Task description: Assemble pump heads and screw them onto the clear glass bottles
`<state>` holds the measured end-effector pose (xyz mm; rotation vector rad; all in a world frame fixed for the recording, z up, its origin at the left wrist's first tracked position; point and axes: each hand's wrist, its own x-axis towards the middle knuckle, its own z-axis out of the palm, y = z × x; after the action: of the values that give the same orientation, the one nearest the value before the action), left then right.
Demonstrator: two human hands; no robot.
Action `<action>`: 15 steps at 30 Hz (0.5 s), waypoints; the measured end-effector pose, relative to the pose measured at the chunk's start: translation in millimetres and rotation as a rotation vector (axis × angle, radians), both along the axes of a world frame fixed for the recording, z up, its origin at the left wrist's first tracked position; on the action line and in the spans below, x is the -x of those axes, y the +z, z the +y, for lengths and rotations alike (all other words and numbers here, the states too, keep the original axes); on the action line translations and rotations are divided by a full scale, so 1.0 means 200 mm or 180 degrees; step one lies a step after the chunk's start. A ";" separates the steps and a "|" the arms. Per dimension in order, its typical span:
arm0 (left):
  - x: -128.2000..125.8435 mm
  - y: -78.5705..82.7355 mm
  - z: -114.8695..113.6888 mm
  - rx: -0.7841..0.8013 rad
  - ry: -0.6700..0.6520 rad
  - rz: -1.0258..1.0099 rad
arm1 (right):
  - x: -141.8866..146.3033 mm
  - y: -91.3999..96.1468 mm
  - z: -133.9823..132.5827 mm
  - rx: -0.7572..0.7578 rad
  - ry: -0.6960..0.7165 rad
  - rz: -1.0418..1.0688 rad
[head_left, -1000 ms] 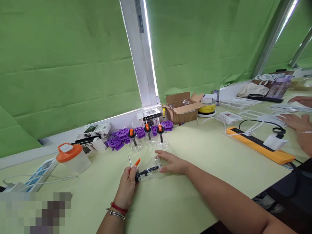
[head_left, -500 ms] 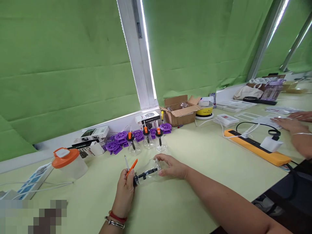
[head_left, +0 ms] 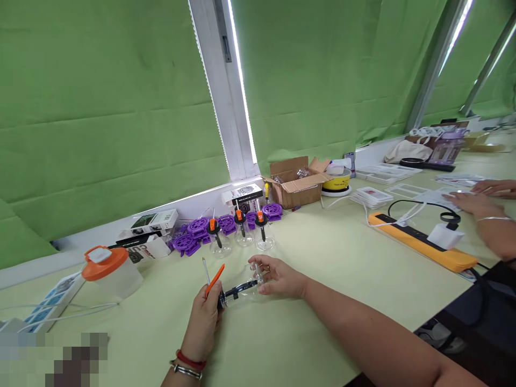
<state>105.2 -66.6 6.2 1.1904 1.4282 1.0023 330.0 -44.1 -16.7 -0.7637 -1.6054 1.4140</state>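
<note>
A clear bulb-shaped cup (head_left: 244,288) with a black stem inside lies on its side on the pale green table (head_left: 330,258). My right hand (head_left: 278,276) curls round its wide end. My left hand (head_left: 205,318) is closed on the neck end, where an orange lever and a thin metal rod (head_left: 212,278) stick up. Three similar clear cups with orange and black tops (head_left: 241,235) stand upright just beyond my hands.
Purple plastic wheels (head_left: 197,231) and small printed boxes (head_left: 155,221) lie along the wall. An orange-lidded tub (head_left: 110,271) and a white power strip (head_left: 46,306) sit at left. An open cardboard box (head_left: 297,181), a yellow dish and an orange power strip (head_left: 419,242) are at right, near another person's hands (head_left: 479,201).
The view has drifted slightly; both hands keep hold of the lying cup and have shifted a little left and down. The other person's hands moved slightly at far right.
</note>
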 end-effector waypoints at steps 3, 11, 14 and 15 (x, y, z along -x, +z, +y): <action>0.00 0.01 0.00 0.0036 0.0010 -0.0328 | 0.01 0.00 0.01 0.0267 0.0065 0.0239; 0.01 0.02 -0.01 0.0175 0.0033 -0.0495 | 0.04 -0.02 0.02 0.0645 0.0147 0.0639; 0.02 0.02 -0.01 0.0102 0.0075 -0.0479 | 0.04 -0.04 0.03 0.0729 0.0175 0.0721; 0.02 0.01 -0.01 0.0033 0.0089 -0.0497 | 0.04 -0.05 0.03 0.0764 0.0187 0.0765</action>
<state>101.3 -68.2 8.6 1.0632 1.3284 1.0819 322.6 -38.0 -26.2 -0.6571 -1.2984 1.6934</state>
